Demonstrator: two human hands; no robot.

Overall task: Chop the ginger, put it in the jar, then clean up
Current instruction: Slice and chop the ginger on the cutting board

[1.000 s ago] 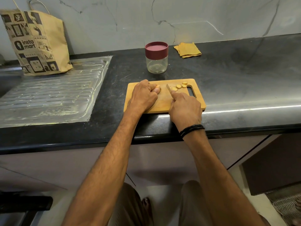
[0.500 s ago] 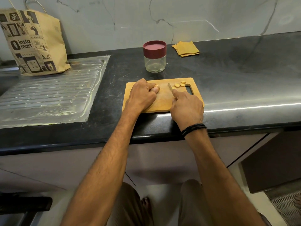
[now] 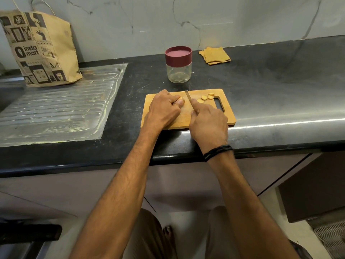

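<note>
Bare forearms, a black corded wristband (image 3: 218,151) by the right hand (image 3: 209,126), olive-brown trousers (image 3: 147,238).

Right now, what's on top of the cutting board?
On the cutting board, a few ginger slices lie near the handle slot. The right hand holds the knife; the left hand grips the uncut ginger, mostly hidden under its fingers.

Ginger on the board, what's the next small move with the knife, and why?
Probably bring the knife down on the ginger for another slice. The left hand pinches the uncut ginger, the right hand holds the knife just beside it, and only a few slices lie on the board.
</note>
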